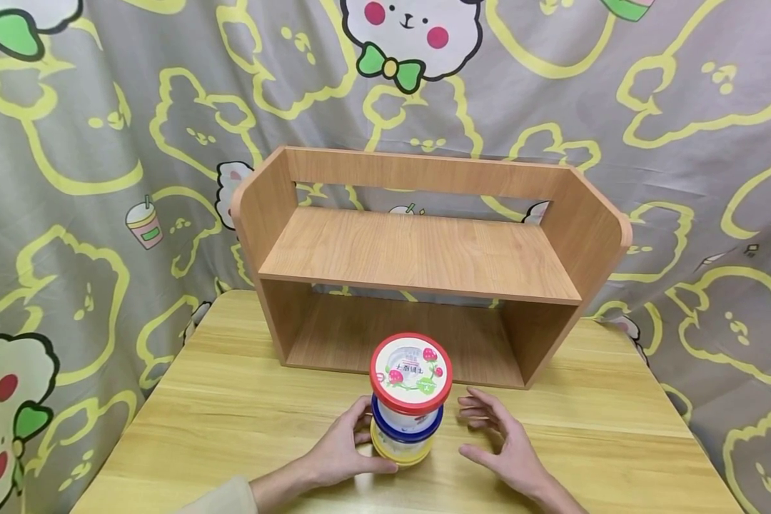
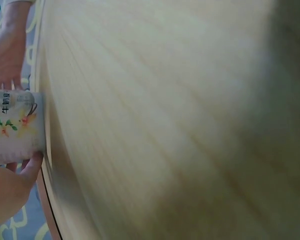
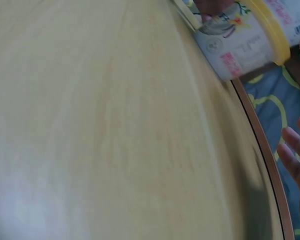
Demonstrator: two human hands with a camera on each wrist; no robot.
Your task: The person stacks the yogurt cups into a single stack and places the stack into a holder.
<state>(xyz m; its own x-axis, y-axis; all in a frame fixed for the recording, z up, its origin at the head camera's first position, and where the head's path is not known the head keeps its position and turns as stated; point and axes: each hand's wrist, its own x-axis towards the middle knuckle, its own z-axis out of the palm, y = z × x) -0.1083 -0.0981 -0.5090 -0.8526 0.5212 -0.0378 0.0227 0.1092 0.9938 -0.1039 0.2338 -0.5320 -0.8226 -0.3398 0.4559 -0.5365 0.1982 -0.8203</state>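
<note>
Three round plastic tubs stand stacked on the table in the head view: a red-lidded tub (image 1: 411,371) with strawberries printed on top, a blue-lidded tub (image 1: 406,424) beneath it, and a yellow-lidded tub (image 1: 401,451) at the bottom. My left hand (image 1: 340,450) grips the bottom tub from the left, thumb at the front and fingers round the far side. In the left wrist view, the thumb lies low on the white, flower-printed tub wall (image 2: 20,127). To the right of the stack, my right hand (image 1: 507,446) holds nothing, its fingers spread and slightly bent, apart from the tubs.
A two-level wooden shelf (image 1: 417,250) stands behind the tubs, its lower board (image 1: 360,335) just beyond the stack. The wooden table (image 1: 231,414) reaches out on both sides. A grey patterned curtain (image 1: 186,150) hangs behind and around it.
</note>
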